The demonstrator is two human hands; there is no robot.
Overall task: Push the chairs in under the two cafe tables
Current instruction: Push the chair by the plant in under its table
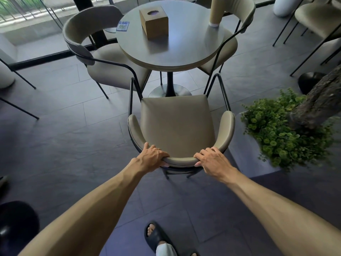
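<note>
A beige padded chair [177, 124] with a black metal frame stands in front of me, facing a round grey cafe table [184, 52]. Its seat lies short of the table's edge. My left hand [153, 157] grips the left part of the curved backrest. My right hand [212, 161] grips the right part of the same backrest. A second chair [96, 52] sits at the table's left, its seat partly beneath the top. A third chair [239, 19] stands at the table's far right, partly tucked under.
A wooden tissue box [154, 21], a blue card [122, 26] and a tan tube [215, 12] are on the table. A planter with green foliage and a trunk [280, 130] stands close on the right. More chairs [317, 21] at the far right. My sandalled foot [156, 235] is below.
</note>
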